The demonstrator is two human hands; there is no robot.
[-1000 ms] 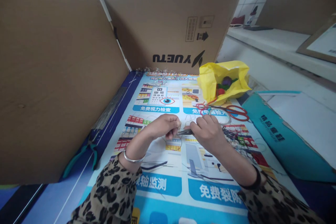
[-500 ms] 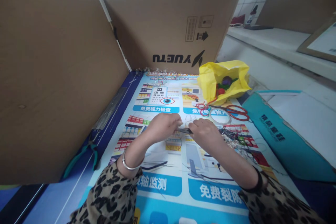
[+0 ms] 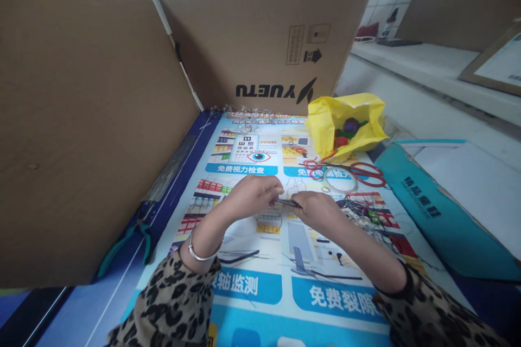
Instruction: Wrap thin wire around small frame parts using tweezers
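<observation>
My left hand [image 3: 257, 195] is closed in a pinch above the middle of the printed sheet, and what its fingertips hold is too small to make out. Facing it, my right hand [image 3: 317, 207] wraps round a slim dark metal tool [image 3: 290, 203], whose narrow end points at the left fingertips. Most of that tool is hidden in my palm, so its kind is unclear. Faint thin strands [image 3: 292, 187] show around the gap between the hands. Right of my right hand lies a tangle of wires and threads [image 3: 360, 214].
Red-handled scissors [image 3: 368, 174] and a clear tape roll [image 3: 341, 180] lie beyond my right hand, near a yellow bag [image 3: 321, 127] holding coloured yarn. Teal-handled pliers [image 3: 124, 246] and straight wires [image 3: 173, 168] are at left. Cardboard walls [image 3: 260, 38] and a teal box [image 3: 443, 217] border the sheet.
My right hand has turned slightly and its knuckles sit a little lower, with the tool tilting along with it. My left hand stays in nearly the same place.
</observation>
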